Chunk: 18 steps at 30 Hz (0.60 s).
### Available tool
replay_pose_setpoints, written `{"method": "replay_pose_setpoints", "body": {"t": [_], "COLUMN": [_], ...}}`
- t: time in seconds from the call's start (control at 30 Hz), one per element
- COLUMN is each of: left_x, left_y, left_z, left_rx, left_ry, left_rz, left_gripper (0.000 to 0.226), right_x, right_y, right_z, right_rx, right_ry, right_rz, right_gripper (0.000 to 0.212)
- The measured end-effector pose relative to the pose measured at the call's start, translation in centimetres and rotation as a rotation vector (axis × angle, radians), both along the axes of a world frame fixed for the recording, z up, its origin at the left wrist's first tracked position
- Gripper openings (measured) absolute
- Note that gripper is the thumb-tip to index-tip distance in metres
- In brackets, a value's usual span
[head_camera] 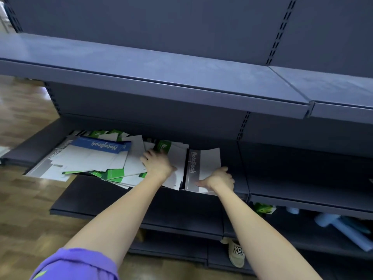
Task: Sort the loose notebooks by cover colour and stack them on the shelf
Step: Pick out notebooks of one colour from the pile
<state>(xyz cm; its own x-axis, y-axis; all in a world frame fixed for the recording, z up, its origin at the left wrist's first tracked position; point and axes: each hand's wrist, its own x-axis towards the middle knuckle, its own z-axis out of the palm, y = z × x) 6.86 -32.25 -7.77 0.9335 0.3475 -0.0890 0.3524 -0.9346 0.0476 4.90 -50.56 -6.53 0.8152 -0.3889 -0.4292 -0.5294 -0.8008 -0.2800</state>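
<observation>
Short purple sleeve (80,263) with yellow-green mark, bare forearms, beige slipper (236,255) printed "YO STORY"

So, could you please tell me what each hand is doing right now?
Left hand: grips a green notebook in the pile.
Right hand: holds the grey notebook by its near edge.

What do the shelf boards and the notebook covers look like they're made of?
Shelf boards: likely painted sheet metal, dark matte grey-blue with a soft sheen, folded front lip, slotted uprights behind.
Notebook covers: thin card or coated paper, probably. The grey notebook under the right hand bows at its edges; the blue notebook lies flat, printed, lightly glossy.
</observation>
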Motion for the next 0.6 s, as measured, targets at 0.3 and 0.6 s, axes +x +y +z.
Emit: {"method": "replay_pose_setpoints", "body": {"t": [0.3, 0.6], "left_x": [-0.7, -2.6], "left_y": [-1.2, -1.6], "left_z": [0.9, 0.6], "left_rx": [0.014, -0.116], "left_ry": [-0.007, -0.216], "left_rz": [-0.035, -0.196], "left_gripper": [0.066, 0.047], "right_x": [-1.1, -3.3], "right_y": [-0.1, 0.8], "right_z": [-0.6, -0.6], "right_rx": [0.010, 0.211], "right_ry": [-0.010, -0.141], "right_rz": [-0.084, -0.160], "right_gripper": [0.124, 0.116]}}
